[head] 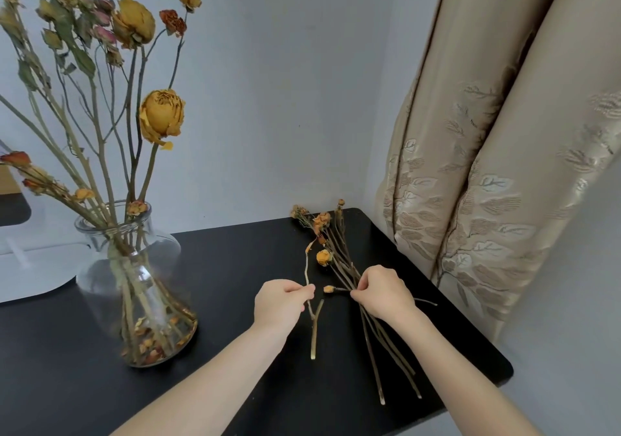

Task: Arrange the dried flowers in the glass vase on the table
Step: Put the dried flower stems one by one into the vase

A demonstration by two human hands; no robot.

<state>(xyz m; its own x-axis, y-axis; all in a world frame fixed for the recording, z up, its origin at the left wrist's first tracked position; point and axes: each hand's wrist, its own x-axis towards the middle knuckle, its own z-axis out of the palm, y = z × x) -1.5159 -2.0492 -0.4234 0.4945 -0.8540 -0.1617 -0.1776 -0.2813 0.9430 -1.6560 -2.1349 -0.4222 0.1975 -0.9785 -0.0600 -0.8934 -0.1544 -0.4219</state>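
A clear glass vase [100,274] stands at the left of the black table [235,261] and holds several dried flowers, among them a big yellow bloom [162,116]. A loose bundle of dried flowers [336,250] lies on the table's right half, blooms pointing away. My left hand [279,304] pinches a forked stem [314,331] just left of the bundle. My right hand [383,294] pinches a short stem with a small orange bud [328,289] and lies over the bundle's stems.
A beige patterned curtain [487,183] hangs close to the table's right edge. A white object [33,264] sits at the far left behind the vase. A pale wall runs behind the table. Fallen petals lie in the vase bottom [151,348].
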